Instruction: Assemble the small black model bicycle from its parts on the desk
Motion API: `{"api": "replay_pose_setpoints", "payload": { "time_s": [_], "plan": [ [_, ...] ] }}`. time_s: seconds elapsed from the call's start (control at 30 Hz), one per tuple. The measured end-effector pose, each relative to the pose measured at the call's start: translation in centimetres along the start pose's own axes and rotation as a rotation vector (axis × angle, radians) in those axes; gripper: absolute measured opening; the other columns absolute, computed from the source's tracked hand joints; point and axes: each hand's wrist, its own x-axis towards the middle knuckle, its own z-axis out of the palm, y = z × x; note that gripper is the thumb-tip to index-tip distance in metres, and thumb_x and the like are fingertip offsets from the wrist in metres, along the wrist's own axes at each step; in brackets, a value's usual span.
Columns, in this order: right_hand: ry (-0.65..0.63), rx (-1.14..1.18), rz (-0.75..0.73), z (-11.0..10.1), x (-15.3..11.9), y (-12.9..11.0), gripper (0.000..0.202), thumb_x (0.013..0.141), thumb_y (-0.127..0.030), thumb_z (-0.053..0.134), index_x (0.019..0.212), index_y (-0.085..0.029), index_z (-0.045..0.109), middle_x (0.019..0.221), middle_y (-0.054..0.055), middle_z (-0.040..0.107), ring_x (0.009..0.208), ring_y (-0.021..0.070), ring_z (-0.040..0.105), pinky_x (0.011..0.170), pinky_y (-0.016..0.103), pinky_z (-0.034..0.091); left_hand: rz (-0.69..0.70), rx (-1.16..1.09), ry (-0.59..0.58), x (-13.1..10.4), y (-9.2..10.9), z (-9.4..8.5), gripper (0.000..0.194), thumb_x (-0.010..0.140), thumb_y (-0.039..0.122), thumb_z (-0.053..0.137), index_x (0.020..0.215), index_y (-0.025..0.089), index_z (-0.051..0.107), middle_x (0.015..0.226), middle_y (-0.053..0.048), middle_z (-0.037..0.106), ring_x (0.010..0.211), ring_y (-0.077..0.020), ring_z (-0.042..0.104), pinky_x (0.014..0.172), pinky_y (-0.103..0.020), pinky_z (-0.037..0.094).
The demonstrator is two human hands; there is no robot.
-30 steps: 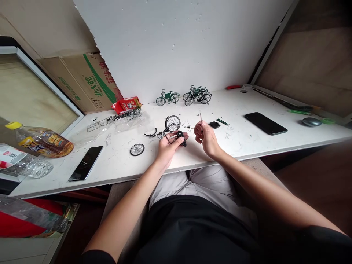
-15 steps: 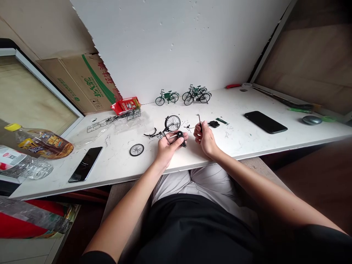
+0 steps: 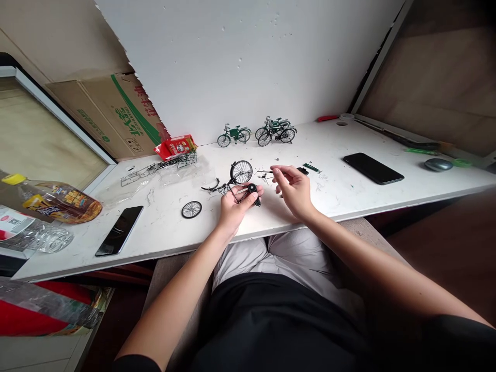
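Observation:
My left hand is closed around part of a small black model bicycle, its thumb beside the round black chainring piece. A spoked wheel stands just beyond those fingers, joined to or touching the frame. To the left lie a loose wheel and a curved black mudguard-like strip. My right hand is raised beside the model, thumb and forefinger pinching a thin dark tool that points left. Its other end is hidden by the hand.
Finished model bicycles stand along the back wall. A black phone and a mouse lie right. Another phone, bottles, a red packet and a parts frame are left. A small green piece lies behind my right hand.
My right hand has turned and shifted slightly right, and the thin tool has swung from upright to nearly level, pointing left. My left hand keeps its hold on the model bicycle.

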Motion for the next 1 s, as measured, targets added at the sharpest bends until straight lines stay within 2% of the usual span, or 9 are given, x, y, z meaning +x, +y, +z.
{"api": "replay_pose_setpoints", "payload": {
  "time_s": [0.07,0.17,0.33,0.47,0.6,0.8,1.0],
  "plan": [
    [0.034,0.061,0.005,-0.2,0.2,-0.6,0.041,0.087,-0.058,0.085,0.105,-0.021,0.08,0.096,0.007,0.076,0.073,0.0162,0.066,0.051,0.027,0.052,0.005,0.0,0.003,-0.1,0.1,0.1,0.058,0.071,0.033,0.1,0.114,0.015,0.065,0.114,-0.017,0.084,0.108,-0.0314,0.082,0.1,-0.046,0.061],
    [0.027,0.093,-0.014,-0.3,0.3,-1.6,0.037,0.086,-0.057,0.087,0.1,-0.022,0.081,0.093,0.007,0.077,0.073,0.0169,0.067,0.049,0.027,0.053,0.01,0.001,0.015,-0.3,0.2,0.2,0.055,0.07,0.032,0.099,0.112,0.016,0.067,0.113,-0.016,0.084,0.108,-0.0309,0.082,0.103,-0.046,0.06],
    [-0.155,0.063,-0.106,0.1,-0.7,-2.8,0.032,0.092,-0.055,0.082,0.097,-0.024,0.081,0.097,0.007,0.08,0.08,0.0197,0.072,0.054,0.03,0.058,0.006,-0.008,-0.007,-0.2,0.1,0.1,0.055,0.07,0.03,0.099,0.113,0.016,0.068,0.109,-0.014,0.085,0.107,-0.0305,0.082,0.103,-0.046,0.059],
    [-0.227,-0.033,-0.175,0.2,-1.5,-3.0,0.032,0.099,-0.056,0.073,0.097,-0.025,0.077,0.093,0.006,0.079,0.078,0.0201,0.074,0.059,0.033,0.062,-0.007,-0.004,-0.061,-0.2,0.0,0.0,0.056,0.071,0.032,0.099,0.116,0.016,0.069,0.107,-0.013,0.085,0.109,-0.0311,0.081,0.104,-0.046,0.058],
    [-0.235,-0.1,-0.213,0.0,-1.6,-2.7,0.035,0.103,-0.059,0.066,0.099,-0.026,0.073,0.089,0.006,0.076,0.075,0.0207,0.073,0.061,0.035,0.063,-0.021,0.009,-0.089,-0.2,0.0,0.0,0.057,0.071,0.033,0.099,0.116,0.017,0.069,0.108,-0.013,0.084,0.108,-0.032,0.082,0.104,-0.047,0.058],
    [-0.224,-0.153,-0.279,0.1,-1.8,-2.8,0.03,0.106,-0.053,0.063,0.096,-0.026,0.072,0.091,0.006,0.077,0.072,0.019,0.071,0.061,0.034,0.062,-0.051,-0.01,-0.078,-0.1,0.1,-0.2,0.055,0.073,0.039,0.096,0.116,0.016,0.071,0.099,-0.012,0.084,0.101,-0.033,0.083,0.092,-0.046,0.062],
    [-0.242,-0.164,-0.254,0.1,-1.8,-2.6,0.034,0.105,-0.058,0.063,0.096,-0.026,0.072,0.091,0.006,0.076,0.071,0.0187,0.071,0.061,0.034,0.062,-0.061,0.002,-0.038,0.1,-0.1,-0.1,0.054,0.074,0.04,0.094,0.116,0.015,0.072,0.093,-0.011,0.084,0.096,-0.0326,0.083,0.091,-0.047,0.063]
  ]
}}
